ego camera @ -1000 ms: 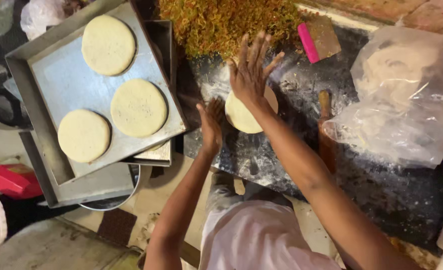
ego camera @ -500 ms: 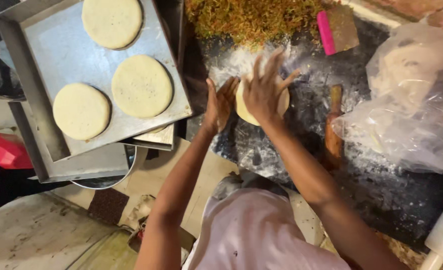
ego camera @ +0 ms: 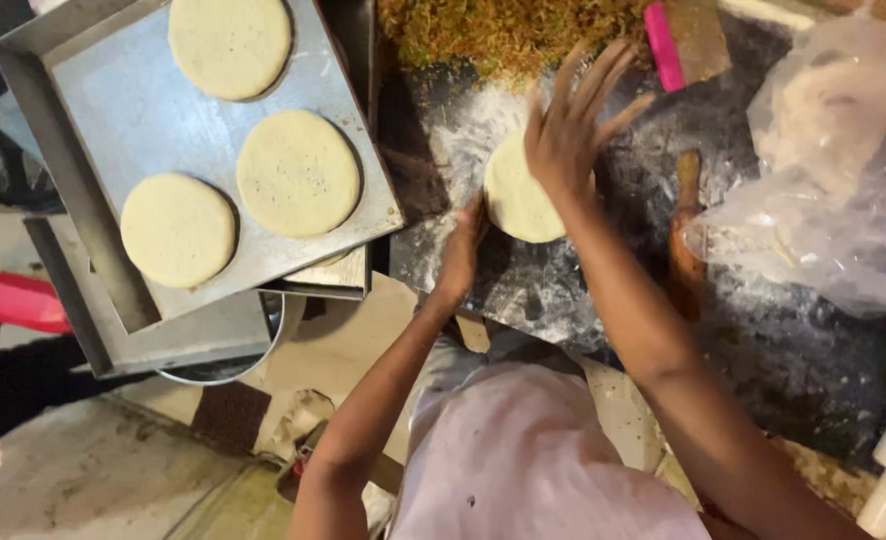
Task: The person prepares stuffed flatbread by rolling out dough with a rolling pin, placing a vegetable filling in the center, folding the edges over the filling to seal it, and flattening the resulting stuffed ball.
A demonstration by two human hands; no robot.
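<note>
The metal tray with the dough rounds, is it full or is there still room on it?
Still room. The metal tray holds three flat dough rounds, with bare metal showing along its left side.

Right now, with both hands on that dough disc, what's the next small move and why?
Probably lift the dough disc onto the metal tray: it looks as flat and round as the three there, the right hand covers it, and the left hand cups its edge.

Pale pink shirt, small dark specks; arms bare.
</note>
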